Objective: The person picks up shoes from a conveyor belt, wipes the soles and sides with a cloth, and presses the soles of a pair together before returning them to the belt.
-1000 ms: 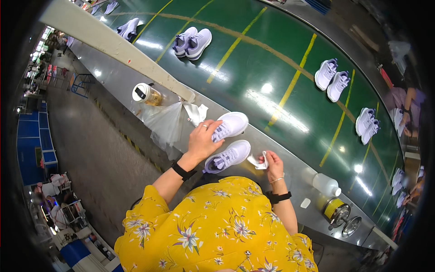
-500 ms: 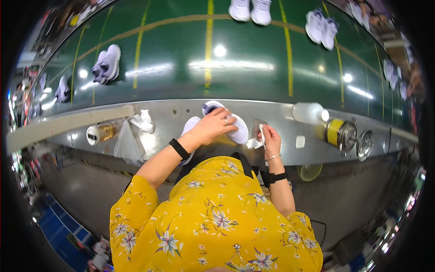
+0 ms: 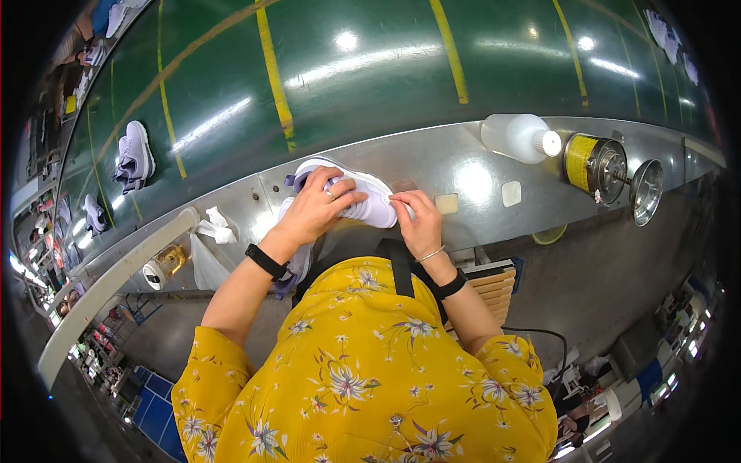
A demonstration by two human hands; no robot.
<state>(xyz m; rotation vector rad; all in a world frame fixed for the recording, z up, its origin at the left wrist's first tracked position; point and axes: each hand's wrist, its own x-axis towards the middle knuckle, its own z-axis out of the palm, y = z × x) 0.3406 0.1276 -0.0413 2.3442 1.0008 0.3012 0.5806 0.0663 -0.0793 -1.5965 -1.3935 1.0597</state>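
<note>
My left hand [image 3: 319, 202] is closed over the laced top of a pale lavender sneaker [image 3: 376, 202], which lies tilted on the metal ledge with its toe pointing right. At that toe, my right hand [image 3: 419, 224] pinches with thumb and forefinger against the shoe's edge. A small bit of white cloth [image 3: 390, 201] shows at its fingertips; the rest is hidden. A second lavender sneaker [image 3: 298, 266] sits below my left wrist, close to my body and partly covered by my forearm.
Right along the metal ledge [image 3: 471, 220] are a tan block [image 3: 446, 204], a white block [image 3: 512, 194], a white bottle [image 3: 509, 137], a yellow can [image 3: 580, 163] and a metal dish [image 3: 647, 193]. Leftward are crumpled white cloth [image 3: 218, 226], a plastic bag [image 3: 205, 262] and a jar [image 3: 164, 267]. Sneakers [image 3: 135, 157] ride the green belt [image 3: 370, 100].
My right hand has moved from beside the sneaker to its toe, bringing the white cloth against it. The sneaker has turned so its toe points right. My view has swung to the right.
</note>
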